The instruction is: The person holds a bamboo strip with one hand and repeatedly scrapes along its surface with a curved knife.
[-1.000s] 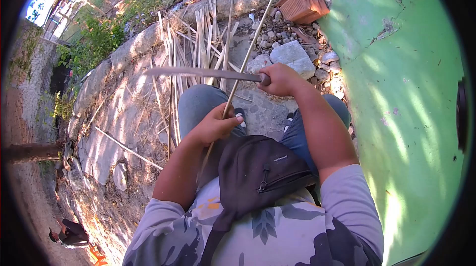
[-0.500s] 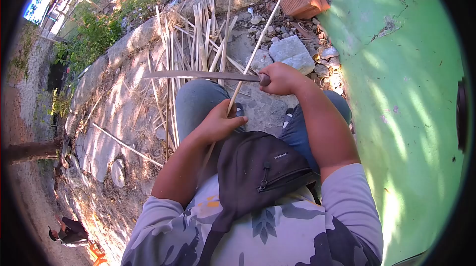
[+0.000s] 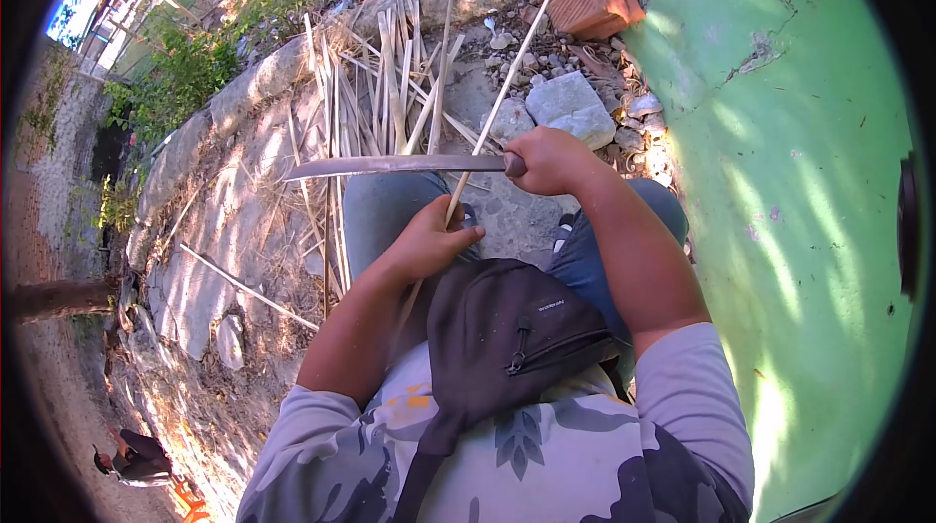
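Note:
My right hand is closed round the dark handle of a machete, whose long blade points left across my knee. A thin pale strip, apparently split bamboo, runs from my lap up toward the bricks. My left hand grips this strip low down, below the blade. Near its handle, the blade crosses over the strip and seems to touch it. Beyond my knees lies a loose pile of similar strips.
Chunks of concrete and a stack of orange bricks sit ahead to the right. A green wall rises at my right. A dark bag rests against my front. At the lower left is another person.
The machete and my right hand have moved slightly toward me along the strip, and the blade's flat side shows more. My left hand keeps its place on the strip.

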### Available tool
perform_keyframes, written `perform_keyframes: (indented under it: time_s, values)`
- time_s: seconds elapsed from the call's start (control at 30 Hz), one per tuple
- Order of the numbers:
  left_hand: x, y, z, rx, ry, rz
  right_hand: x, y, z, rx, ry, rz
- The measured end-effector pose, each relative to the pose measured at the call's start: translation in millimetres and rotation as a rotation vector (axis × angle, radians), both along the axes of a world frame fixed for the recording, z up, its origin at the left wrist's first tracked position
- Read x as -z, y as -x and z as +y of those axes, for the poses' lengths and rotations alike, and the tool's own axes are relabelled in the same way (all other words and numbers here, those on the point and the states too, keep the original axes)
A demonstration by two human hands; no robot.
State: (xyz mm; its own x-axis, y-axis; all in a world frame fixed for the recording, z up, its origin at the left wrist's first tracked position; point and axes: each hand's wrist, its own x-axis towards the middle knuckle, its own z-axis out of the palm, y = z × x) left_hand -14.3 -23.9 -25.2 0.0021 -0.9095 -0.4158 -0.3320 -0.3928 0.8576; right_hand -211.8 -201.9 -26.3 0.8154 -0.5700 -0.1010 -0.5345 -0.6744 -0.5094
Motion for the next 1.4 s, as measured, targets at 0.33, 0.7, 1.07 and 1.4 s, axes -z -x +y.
perform_keyframes:
  time_s: [0.33, 0.7, 1.07, 1.4]
  values:
    - [5, -4, 3, -0.025, 0.022, 0.067, 4, 2, -20, 0.1, -0.192, -0.074]
    - [7, -3, 2, -0.006, 0.009, -0.033, -2, -4, -17, 0.101, -0.214, 0.049]
    - [8, 1, 3, -0.002, 0.016, -0.038, 12, -3, -21, 0.105, -0.127, 0.029]
    - [9, 1, 3, -0.009, 0.034, -0.043, -7, -7, -4, 0.017, -0.122, 0.035]
